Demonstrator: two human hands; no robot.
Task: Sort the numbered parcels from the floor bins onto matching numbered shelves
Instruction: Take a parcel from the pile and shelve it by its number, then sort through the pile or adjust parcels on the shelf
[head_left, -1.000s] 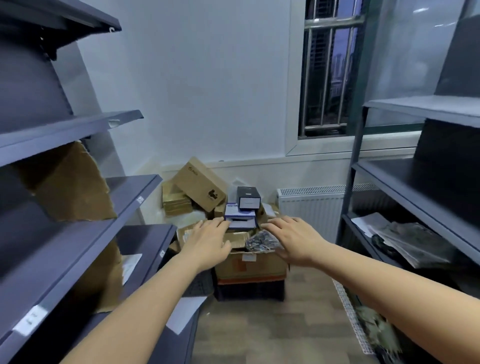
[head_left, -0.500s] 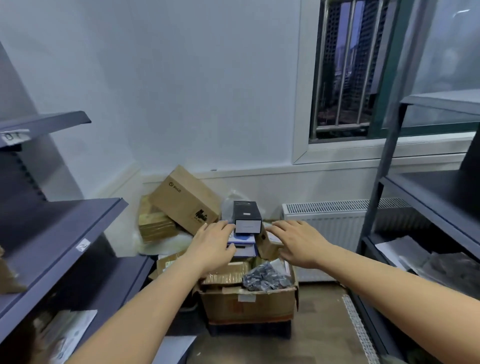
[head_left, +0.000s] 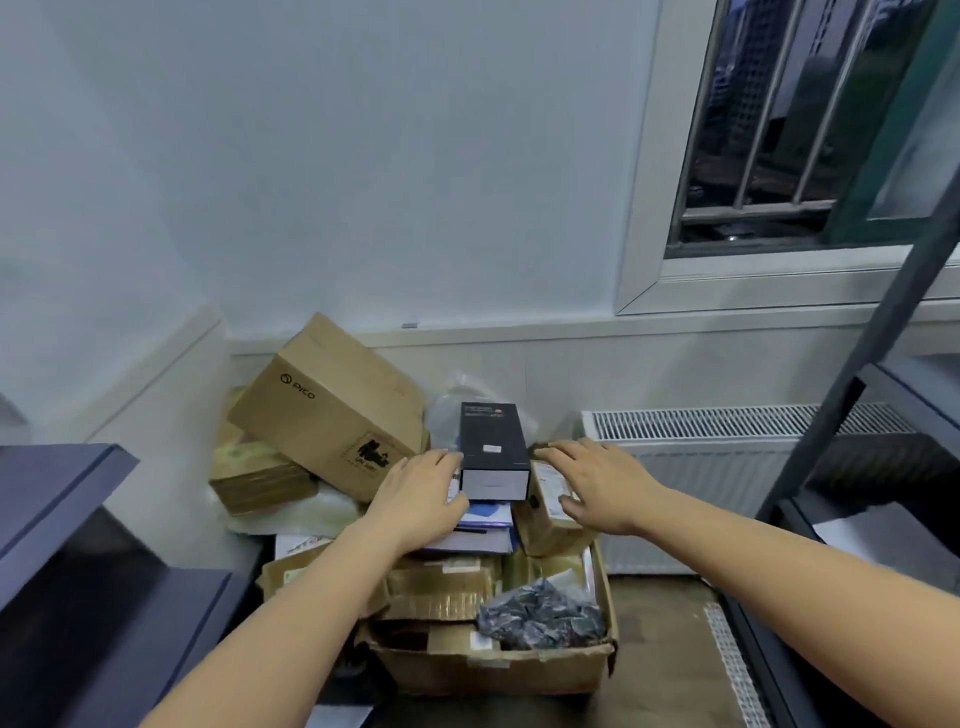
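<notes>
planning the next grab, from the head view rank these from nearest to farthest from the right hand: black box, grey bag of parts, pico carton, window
1. black box, just left of the right hand
2. grey bag of parts, below it in the floor bin
3. pico carton, far left against the wall
4. window, up on the right

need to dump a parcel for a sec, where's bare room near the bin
Bare spots: the dark shelf top at far left, and the floor strip between the cardboard bin and the right rack. Crowded: the bin itself is heaped, with both hands flanking the black box, and boxes such as the tilted brown carton fill the corner behind.
</notes>
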